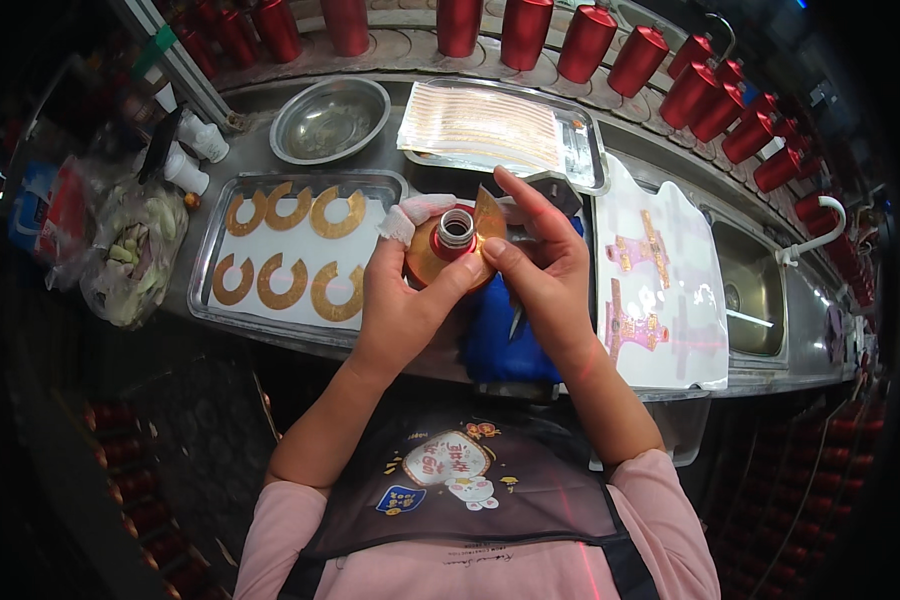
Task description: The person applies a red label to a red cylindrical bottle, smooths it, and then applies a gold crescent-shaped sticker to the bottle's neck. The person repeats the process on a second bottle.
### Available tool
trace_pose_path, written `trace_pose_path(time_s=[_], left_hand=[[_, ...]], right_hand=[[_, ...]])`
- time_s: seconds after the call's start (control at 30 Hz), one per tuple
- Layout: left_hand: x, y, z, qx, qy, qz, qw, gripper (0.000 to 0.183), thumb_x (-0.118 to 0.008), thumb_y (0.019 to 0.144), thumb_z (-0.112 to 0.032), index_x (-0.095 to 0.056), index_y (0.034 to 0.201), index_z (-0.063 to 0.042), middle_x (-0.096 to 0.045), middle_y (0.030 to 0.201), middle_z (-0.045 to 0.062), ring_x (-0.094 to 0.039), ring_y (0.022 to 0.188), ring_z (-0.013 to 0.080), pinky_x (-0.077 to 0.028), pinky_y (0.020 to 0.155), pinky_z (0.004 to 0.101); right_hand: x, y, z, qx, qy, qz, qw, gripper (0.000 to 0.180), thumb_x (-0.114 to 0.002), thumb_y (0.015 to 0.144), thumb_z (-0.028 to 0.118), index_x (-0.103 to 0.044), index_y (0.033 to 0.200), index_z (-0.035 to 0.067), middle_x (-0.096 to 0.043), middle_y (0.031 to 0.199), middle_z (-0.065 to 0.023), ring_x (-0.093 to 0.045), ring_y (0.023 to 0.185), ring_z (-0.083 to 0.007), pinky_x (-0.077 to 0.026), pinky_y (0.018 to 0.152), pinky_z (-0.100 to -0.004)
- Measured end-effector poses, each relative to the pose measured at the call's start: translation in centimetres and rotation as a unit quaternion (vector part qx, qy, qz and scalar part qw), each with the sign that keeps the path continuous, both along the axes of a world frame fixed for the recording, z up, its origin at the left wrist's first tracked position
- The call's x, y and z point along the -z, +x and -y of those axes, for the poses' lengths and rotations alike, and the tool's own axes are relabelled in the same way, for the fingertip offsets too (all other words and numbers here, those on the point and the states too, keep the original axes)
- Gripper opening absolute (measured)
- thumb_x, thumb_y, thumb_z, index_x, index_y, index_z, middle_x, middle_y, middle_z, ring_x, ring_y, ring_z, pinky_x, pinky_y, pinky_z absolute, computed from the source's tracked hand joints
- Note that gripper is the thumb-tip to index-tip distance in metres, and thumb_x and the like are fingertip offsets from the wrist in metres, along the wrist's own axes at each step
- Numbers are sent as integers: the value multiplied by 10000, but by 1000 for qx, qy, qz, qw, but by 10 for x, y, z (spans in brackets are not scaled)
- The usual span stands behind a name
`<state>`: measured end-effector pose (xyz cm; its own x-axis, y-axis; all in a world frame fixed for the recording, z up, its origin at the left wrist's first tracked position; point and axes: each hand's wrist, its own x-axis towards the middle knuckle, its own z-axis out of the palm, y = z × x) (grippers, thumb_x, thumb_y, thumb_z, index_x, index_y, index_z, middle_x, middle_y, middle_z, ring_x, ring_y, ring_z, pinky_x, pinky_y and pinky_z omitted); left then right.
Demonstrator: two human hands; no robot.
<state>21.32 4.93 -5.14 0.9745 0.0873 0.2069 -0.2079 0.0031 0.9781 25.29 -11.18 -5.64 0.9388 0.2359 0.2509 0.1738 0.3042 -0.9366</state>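
A red bottle [441,250] with a bare threaded neck points up at me between my hands. A gold ring-shaped decal [423,259] lies around its shoulder, and one end of it stands raised at the right of the neck. My left hand [412,277], with white wrapping on its fingers, grips the bottle from the left, thumb near the neck. My right hand [544,274] pinches the decal by the neck between thumb and a finger partly hidden, its index finger extended. Below the hands lies a blue cloth [506,337]. Gold C-shaped decals [281,281] lie on a white sheet in a metal tray [201,262] at the left.
A steel bowl [330,124] and a tray [598,150] with gold-striped sheets [484,124] stand behind. Red bottles [525,34] line a conveyor at the back. A sheet with pink and gold decals [697,300] lies right, beside a sink [750,277]. Plastic bags [131,247] sit left.
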Motion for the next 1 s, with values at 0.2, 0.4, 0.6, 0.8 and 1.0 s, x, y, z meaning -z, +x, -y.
trace_pose_path(time_s=[0.2,0.4,0.6,0.8,1.0], left_hand=[[-17,24,-25,156,-100,-84,979,689,-800,790,-104,-489,1397,-9,-590,1311,99,-581,1239,193,-458,1077,337],[-24,32,-39,220,7,-81,972,758,-836,769,-189,-498,1429,-33,-574,1356,108,-556,1262,191,-420,1106,332],[-12,7,-15,70,-30,-102,992,646,-780,802,-119,-529,1388,-12,-617,1270,93,-594,1193,182,-453,1058,336],[0,15,-23,93,-33,-71,993,713,-748,721,-162,-519,1372,14,-612,1269,116,-587,1210,214,-427,1089,364],[-22,54,-40,306,-4,-128,943,916,-838,585,-253,-484,1384,19,-622,1270,136,-616,1197,268,-445,1083,371]], right_hand=[[-6,3,10,-10,5,-62,998,632,-625,847,-64,-541,1465,36,-619,1317,-59,-559,773,4,-475,725,-166],[-6,-7,12,-48,28,-119,991,646,-618,858,-89,-523,1483,46,-612,1279,-22,-524,730,27,-442,683,-153],[3,-5,0,-20,24,-24,999,627,-721,894,-1,-534,1486,89,-587,1191,45,-440,692,46,-374,596,-133],[7,-3,1,-28,37,0,999,659,-709,846,7,-553,1476,122,-590,1086,48,-379,648,38,-345,566,-144],[9,-4,-1,-14,31,-5,999,666,-654,831,-18,-550,1474,123,-572,1045,44,-375,627,34,-349,565,-145]])
